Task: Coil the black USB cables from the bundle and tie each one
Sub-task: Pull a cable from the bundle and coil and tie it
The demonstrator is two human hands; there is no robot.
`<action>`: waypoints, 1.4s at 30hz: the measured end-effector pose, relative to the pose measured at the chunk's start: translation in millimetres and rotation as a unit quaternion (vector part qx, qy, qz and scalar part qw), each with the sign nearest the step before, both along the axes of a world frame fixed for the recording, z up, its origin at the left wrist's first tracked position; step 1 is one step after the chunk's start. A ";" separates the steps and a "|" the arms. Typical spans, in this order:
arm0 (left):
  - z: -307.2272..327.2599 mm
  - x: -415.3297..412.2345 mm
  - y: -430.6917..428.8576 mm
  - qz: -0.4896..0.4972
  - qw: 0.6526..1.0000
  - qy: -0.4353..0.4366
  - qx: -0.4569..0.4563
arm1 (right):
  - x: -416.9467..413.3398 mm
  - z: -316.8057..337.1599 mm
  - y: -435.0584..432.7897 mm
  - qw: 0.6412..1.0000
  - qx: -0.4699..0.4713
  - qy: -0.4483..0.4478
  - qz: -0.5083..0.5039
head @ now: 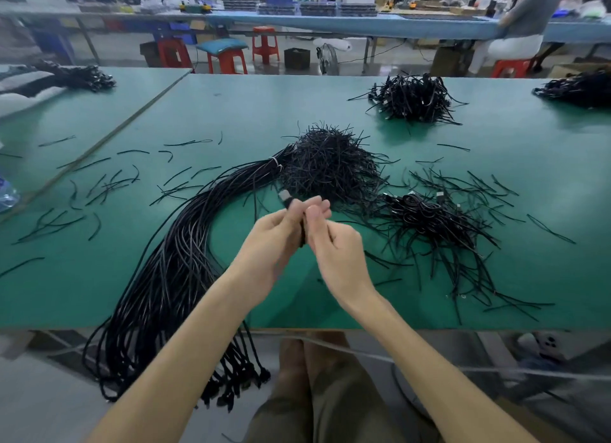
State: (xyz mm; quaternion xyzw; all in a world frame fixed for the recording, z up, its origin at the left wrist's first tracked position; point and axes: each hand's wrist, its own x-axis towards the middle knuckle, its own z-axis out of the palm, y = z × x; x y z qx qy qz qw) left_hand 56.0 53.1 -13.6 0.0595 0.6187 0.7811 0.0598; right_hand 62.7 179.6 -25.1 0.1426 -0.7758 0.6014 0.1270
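A thick bundle of black USB cables [165,270] curves over the green table [231,112] and hangs off its front edge at the left. My left hand [274,241] and my right hand [334,244] meet above the table's middle, both gripping one folded black cable [302,234]. Its silver USB plug [284,196] sticks up past my left fingers. Behind the hands lies a heap of black twist ties [330,165]. A pile of coiled, tied cables [426,214] sits to the right of my right hand.
Loose ties are scattered over the left part of the table [99,185] and around the right pile. Another cable pile [413,99] lies at the back, one more at the far right edge [578,87]. Red stools [228,59] stand beyond the table.
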 end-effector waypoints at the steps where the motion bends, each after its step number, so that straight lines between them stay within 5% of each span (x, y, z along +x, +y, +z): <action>1: 2.2 -2.3 1.8 -0.010 0.994 -0.038 0.106 | 3.2 -4.8 -3.3 1.000 0.010 -0.003 0.004; 4: 16.0 -6.7 -7.7 0.021 0.949 -0.119 0.291 | 2.2 -17.8 -5.5 0.999 0.049 -0.010 0.000; 8: 28.3 -0.1 -32.0 -0.026 0.936 -0.125 0.328 | -10.2 -23.9 5.8 0.995 0.097 -0.002 -0.014; 11: 30.3 9.6 -46.5 -0.108 0.994 -0.031 0.020 | -25.3 -20.6 21.5 0.989 0.139 0.011 -0.040; 14: 18.7 15.2 -34.6 -0.167 0.939 0.051 -0.296 | -34.5 -13.2 24.5 0.987 0.145 0.014 -0.062; 17: 1.8 10.2 -16.5 -0.087 0.879 0.114 -0.454 | -31.1 -6.6 12.3 0.989 0.122 0.045 -0.065; 21: -6.1 9.3 -0.1 -0.003 0.944 0.127 -0.305 | -28.4 0.8 3.3 0.997 0.012 0.024 -0.071; 26: -6.5 11.9 10.7 0.041 0.997 0.025 -0.062 | -16.3 6.8 -0.6 0.996 0.034 0.066 -0.048; 30: 5.1 2.8 7.7 0.045 0.975 -0.085 0.202 | -7.4 -0.5 -5.7 0.989 0.103 0.098 -0.038; 37: 10.4 1.3 -6.9 0.076 0.937 -0.127 0.317 | -4.9 -12.5 2.5 0.951 0.253 0.172 -0.043; 42: 3.2 -2.3 -9.4 0.085 0.944 -0.101 0.301 | -2.1 -9.6 3.5 0.914 0.342 0.216 -0.040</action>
